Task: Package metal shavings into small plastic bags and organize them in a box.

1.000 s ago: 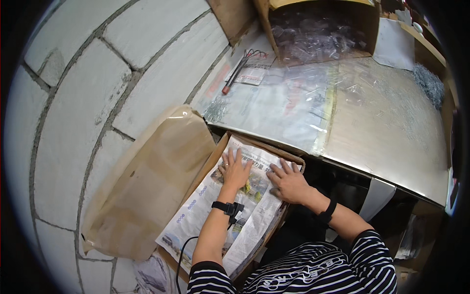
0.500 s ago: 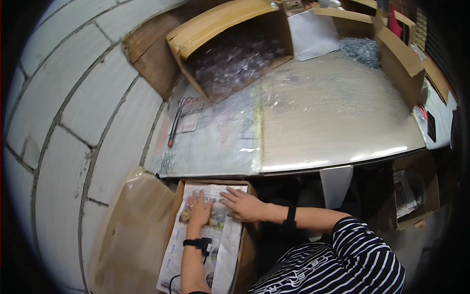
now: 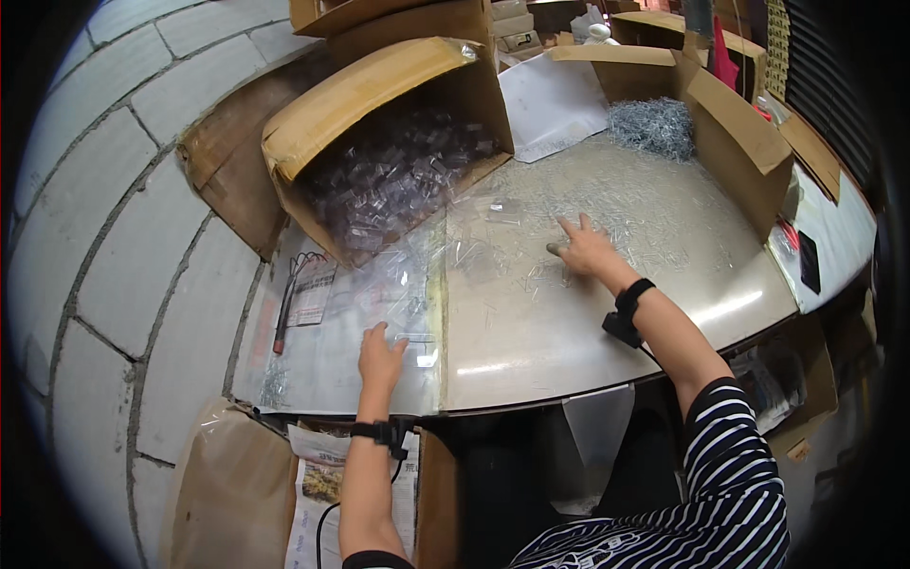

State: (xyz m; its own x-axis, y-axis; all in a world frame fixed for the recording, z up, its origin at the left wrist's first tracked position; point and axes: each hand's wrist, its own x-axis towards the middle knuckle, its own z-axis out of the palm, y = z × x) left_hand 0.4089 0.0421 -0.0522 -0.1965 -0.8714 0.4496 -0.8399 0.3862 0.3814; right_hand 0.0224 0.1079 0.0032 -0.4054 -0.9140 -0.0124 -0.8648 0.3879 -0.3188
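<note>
My left hand (image 3: 381, 360) hovers over or rests on the near left of the table, fingers apart. Just right of its thumb lies a small clear plastic piece (image 3: 426, 359). Farther right, my right hand (image 3: 590, 254) reaches over the tabletop with spread fingers, holding nothing I can see. Thin metal pins (image 3: 621, 223) lie scattered around and beyond it. A heap of similar pins (image 3: 654, 128) sits at the far right. Many clear plastic pieces (image 3: 398, 185) fill a tipped cardboard box (image 3: 365, 90) at the far left.
Below the table edge stands a carton with newspaper (image 3: 313, 512) on top, under my left forearm. A dark tool with a red end (image 3: 282, 318) lies at the table's left. Cardboard walls (image 3: 739, 128) border the right, near a phone (image 3: 809, 263). A block wall (image 3: 104, 266) rises left.
Both hands have lifted off the newspaper in the carton and moved up over the table, the right one farther away and rightward. The view has shifted, showing more of the table's far side.
</note>
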